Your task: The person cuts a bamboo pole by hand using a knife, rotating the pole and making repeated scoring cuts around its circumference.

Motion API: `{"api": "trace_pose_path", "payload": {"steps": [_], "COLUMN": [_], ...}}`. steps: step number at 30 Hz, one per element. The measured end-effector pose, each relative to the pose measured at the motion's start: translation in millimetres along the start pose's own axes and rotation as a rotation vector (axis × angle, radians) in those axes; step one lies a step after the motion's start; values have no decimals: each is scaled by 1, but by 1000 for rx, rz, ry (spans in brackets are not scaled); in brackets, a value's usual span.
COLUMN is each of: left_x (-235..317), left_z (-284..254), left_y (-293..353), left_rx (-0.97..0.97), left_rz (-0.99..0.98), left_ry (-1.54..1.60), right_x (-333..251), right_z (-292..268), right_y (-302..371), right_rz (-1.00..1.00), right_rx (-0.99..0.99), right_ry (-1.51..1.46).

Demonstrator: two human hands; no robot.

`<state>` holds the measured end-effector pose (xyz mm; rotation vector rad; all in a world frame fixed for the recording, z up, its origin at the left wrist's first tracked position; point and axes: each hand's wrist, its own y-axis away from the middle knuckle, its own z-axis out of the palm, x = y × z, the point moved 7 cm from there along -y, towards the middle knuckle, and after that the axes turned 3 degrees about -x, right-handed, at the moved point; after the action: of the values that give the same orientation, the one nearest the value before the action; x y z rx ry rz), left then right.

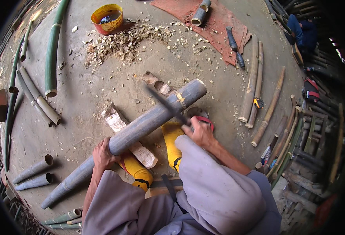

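Observation:
A thick grey bamboo pole [154,120] lies slantwise in front of me, its cut end up at the right and its thin end low at the left. My left hand [104,155] is wrapped round the pole near its middle. In my closed right hand [201,133] is a long dark knife [165,102], its blade smeared by motion and crossing over the pole beside a roughly chipped, pale ring [180,98]. Chopped pale wooden pieces [143,153] lie under the pole; another carved piece [156,82] is just beyond it. The knife's handle is mostly hidden.
My feet in yellow socks [141,172] are close under the pole. Wood chips [119,49] and a red-yellow bucket [107,19] lie ahead. Bamboo poles flank both sides, with a tape measure [258,103] on the right ones. A red mat [219,29] holds bamboo pieces. Someone sits far right.

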<state>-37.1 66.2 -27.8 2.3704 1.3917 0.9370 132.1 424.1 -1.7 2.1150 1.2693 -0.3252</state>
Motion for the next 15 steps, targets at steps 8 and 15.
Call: {"api": "trace_pose_path", "payload": {"steps": [8, 15], "left_x": [7, 6], "left_z": [1, 11], "left_y": [4, 8], "left_rx": [103, 129], "left_rz": [17, -17], "left_ry": [-26, -84], "right_x": [-6, -7], "right_z": [13, -2], "right_y": [7, 12], "right_rz": [-88, 14], "right_rx": [23, 49], "right_ry": [-73, -126]}}
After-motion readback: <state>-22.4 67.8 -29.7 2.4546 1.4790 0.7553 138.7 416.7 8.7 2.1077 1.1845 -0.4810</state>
